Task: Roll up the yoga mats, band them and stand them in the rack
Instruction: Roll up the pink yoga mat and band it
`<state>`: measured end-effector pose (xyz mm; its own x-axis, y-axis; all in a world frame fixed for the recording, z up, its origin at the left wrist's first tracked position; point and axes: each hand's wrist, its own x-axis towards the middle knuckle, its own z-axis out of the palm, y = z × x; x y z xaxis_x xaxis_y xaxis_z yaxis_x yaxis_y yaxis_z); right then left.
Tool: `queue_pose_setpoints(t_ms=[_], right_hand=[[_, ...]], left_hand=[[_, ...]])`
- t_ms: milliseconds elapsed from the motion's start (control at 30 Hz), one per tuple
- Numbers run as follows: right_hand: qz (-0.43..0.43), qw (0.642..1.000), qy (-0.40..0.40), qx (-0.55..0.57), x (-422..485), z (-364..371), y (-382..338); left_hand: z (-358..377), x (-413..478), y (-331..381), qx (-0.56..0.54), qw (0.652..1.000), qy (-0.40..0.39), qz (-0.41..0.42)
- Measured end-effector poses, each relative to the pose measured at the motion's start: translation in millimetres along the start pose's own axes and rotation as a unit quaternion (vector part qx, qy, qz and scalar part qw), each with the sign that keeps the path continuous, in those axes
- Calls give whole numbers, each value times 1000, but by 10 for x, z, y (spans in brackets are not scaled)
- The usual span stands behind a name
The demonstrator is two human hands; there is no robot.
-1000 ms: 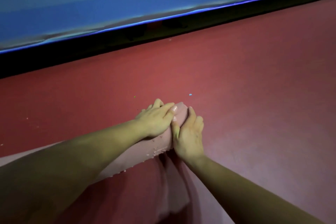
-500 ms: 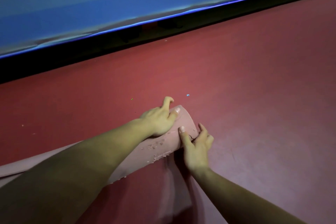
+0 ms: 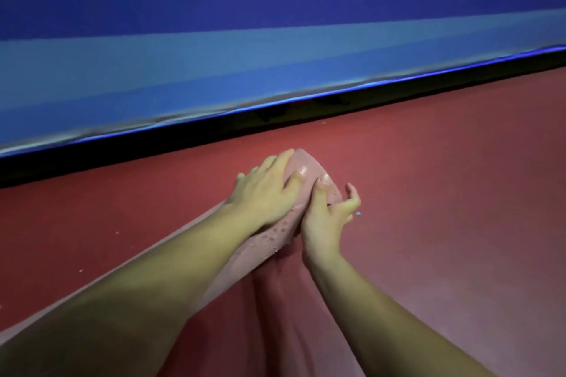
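The pink yoga mat (image 3: 277,234) lies on the red floor (image 3: 444,193) near the blue wall padding (image 3: 275,64), its edge curled into a loose first turn under both hands. The left hand (image 3: 263,193) has its grip spread flat over the curl, pressing down. The right hand (image 3: 324,220) pinches the curl's end corner, thumb on top and fingers curled beyond it, though whether they reach under the edge is hard to tell. The likely trouble is a crooked start: both hands work one end, so the rest of the width may lag and the roll may cone. The flat part looks rumpled, so a fold could get rolled in. The pitted edge may tear under the pinch.
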<state>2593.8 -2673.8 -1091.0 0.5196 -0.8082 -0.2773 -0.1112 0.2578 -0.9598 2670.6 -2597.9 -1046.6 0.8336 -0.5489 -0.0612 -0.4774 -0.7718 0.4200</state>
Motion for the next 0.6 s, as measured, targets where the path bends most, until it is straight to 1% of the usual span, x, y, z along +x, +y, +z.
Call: queue_pose_setpoints(t_ms=[67, 200, 300, 367, 500, 600], right_hand=[[-3, 999, -40, 22, -122, 307, -325], [-2, 983, -175, 57, -618, 846, -1068], [-8, 966, -250, 65, -1101, 1240, -1699], [-23, 957, -284, 55, -1418, 1467, -2121], [-83, 951, -296, 8, -1943, 1777, -2707], [-73, 961, -267, -13, -2224, 1890, -2859]], left_hand=[[-473, -69, -150, -31, 997, 64, -15], [-1406, -396, -414, -130, 979, 152, -45], [-2042, -667, -582, -209, 955, 202, -67], [-2458, -832, -639, -275, 929, 236, -72], [-3167, -1028, -552, -408, 854, 301, -118], [-3425, -1163, -499, -450, 812, 337, -156]])
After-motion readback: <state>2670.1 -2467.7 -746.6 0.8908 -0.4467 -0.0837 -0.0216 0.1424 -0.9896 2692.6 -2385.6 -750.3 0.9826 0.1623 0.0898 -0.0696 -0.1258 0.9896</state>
